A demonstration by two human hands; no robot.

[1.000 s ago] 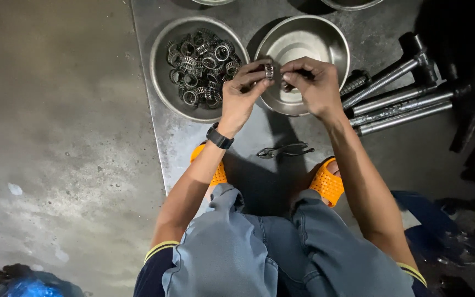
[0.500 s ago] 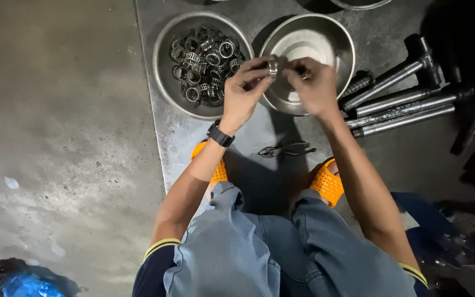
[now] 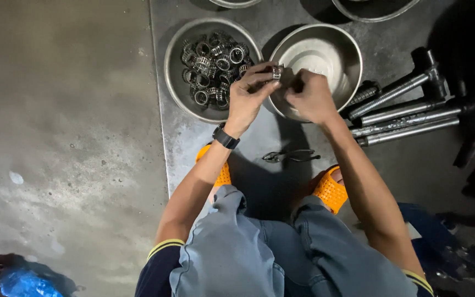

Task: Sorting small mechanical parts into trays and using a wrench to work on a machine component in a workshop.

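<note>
We see the left hand (image 3: 247, 99) pinching a small silvery metal bearing ring (image 3: 276, 72) between thumb and fingertips, the grip closed tight on it. The ring sits just above the near rim of the round steel bowl with a pale, empty bottom (image 3: 343, 53). The right hand (image 3: 310, 98) is curled shut close beside the ring — its fingertips meet near it, but we cannot tell whether they touch the ring or hold something of their own.

To the left of that bowl stands a second round steel bowl (image 3: 174, 66), holding a heap of similar dark and silvery bearing rings (image 3: 211, 63). Both bowls rest on a grey metal sheet (image 3: 177, 137) laid on the concrete floor (image 3: 61, 137).

Between the orange perforated sandals (image 3: 331, 191) lies a small pair of dark metal pliers (image 3: 291, 157). Right of the empty bowl, long steel threaded bolts (image 3: 408, 118) lie side by side — well apart from both hands. A black wristwatch (image 3: 226, 137) sits on the left wrist.
</note>
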